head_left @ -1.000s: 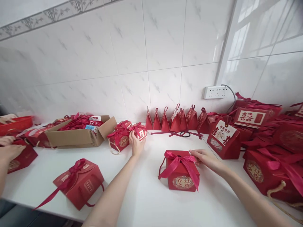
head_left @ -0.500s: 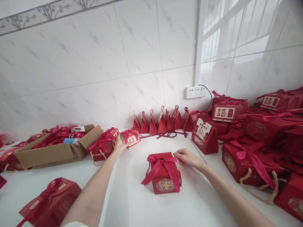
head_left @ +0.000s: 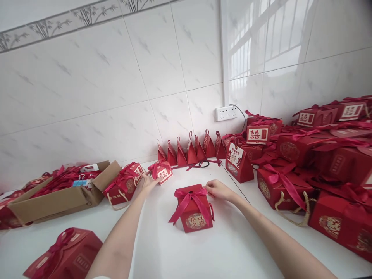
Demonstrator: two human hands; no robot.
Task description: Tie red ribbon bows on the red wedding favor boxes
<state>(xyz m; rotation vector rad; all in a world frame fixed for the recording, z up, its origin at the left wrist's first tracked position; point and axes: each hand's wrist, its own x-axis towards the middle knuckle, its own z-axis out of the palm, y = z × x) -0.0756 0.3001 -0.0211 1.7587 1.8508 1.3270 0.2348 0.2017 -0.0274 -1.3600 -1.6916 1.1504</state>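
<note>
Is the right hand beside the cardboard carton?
No, the right hand is at the upper corner of the central red box, while the cardboard carton sits to its left.

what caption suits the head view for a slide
Right hand at a red, bow-tied cardboard box; left hand at a smaller, white-labelled red box on a white table.

Red box (head_left: 192,209) with gold medallion (head_left: 195,221), crimson ribbon (head_left: 191,196), grey-veined white tiles (head_left: 116,83), tan carton (head_left: 55,203)

Marbled tiles (head_left: 87,85) back a white table (head_left: 162,248).
</note>
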